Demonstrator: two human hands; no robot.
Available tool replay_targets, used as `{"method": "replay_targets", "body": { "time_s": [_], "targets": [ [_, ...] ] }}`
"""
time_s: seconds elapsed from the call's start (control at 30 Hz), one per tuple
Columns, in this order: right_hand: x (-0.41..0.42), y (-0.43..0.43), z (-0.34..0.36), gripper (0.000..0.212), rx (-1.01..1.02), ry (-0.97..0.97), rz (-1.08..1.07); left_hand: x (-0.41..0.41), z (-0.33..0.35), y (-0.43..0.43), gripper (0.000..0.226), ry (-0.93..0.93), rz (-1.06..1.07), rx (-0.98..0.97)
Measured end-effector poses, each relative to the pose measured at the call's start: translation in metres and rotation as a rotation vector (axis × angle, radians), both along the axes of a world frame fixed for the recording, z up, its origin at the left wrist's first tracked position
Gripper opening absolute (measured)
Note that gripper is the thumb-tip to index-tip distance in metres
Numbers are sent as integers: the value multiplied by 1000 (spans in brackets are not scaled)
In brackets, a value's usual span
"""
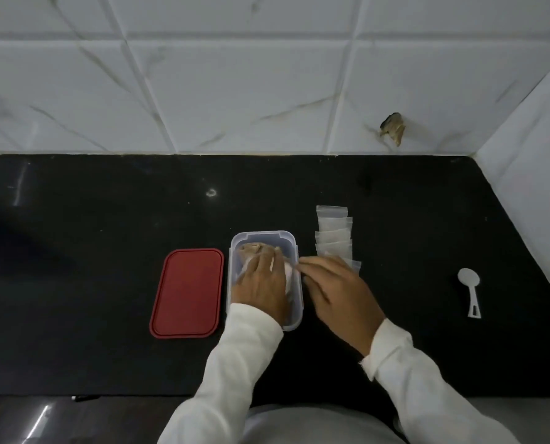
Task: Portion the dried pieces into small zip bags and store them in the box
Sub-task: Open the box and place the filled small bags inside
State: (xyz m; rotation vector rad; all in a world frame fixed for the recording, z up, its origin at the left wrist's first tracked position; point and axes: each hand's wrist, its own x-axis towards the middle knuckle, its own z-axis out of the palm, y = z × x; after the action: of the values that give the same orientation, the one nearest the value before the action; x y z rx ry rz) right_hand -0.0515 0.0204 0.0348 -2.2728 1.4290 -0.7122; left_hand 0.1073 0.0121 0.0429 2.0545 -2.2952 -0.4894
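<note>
A clear plastic box (262, 236) stands on the black counter and holds brownish dried pieces (251, 248) in clear bags. My left hand (261, 283) lies flat inside the box with its fingers spread, pressing on the bagged pieces. My right hand (337, 290) reaches from the right, its fingertips at the box's right rim. It covers the near end of a row of several empty small zip bags (334, 233). Whether it grips anything is hidden.
The box's red lid (187, 293) lies flat just left of the box. A white plastic spoon (470, 291) rests at the right. The tiled wall (267, 91) runs behind, with a brown patch (393, 127) on it, and a side wall closes the right.
</note>
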Motion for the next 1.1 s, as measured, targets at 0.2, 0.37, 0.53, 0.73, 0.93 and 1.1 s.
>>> {"method": "replay_targets", "body": {
  "time_s": [0.2, 0.37, 0.53, 0.73, 0.93, 1.1],
  "targets": [
    [-53, 5, -33, 31, 361, -380, -564, -60, -24, 16, 37, 637, 113, -204],
    [-72, -11, -59, 38, 569, -437, -707, -103, -31, 9, 58, 739, 281, 78],
    [-77, -23, -70, 27, 658, -470, -711, -122, -54, 1, 69, 706, 319, 57],
    [-82, -31, -77, 20, 680, -524, -718, -127, -60, -9, 73, 698, 402, 126],
    [-83, -46, -73, 8, 607, -534, -662, -124, -61, -17, 74, 709, 426, 93],
    [-80, -55, -72, 8, 595, -557, -646, -123, -62, -21, 76, 723, 459, 83]
  ]
}}
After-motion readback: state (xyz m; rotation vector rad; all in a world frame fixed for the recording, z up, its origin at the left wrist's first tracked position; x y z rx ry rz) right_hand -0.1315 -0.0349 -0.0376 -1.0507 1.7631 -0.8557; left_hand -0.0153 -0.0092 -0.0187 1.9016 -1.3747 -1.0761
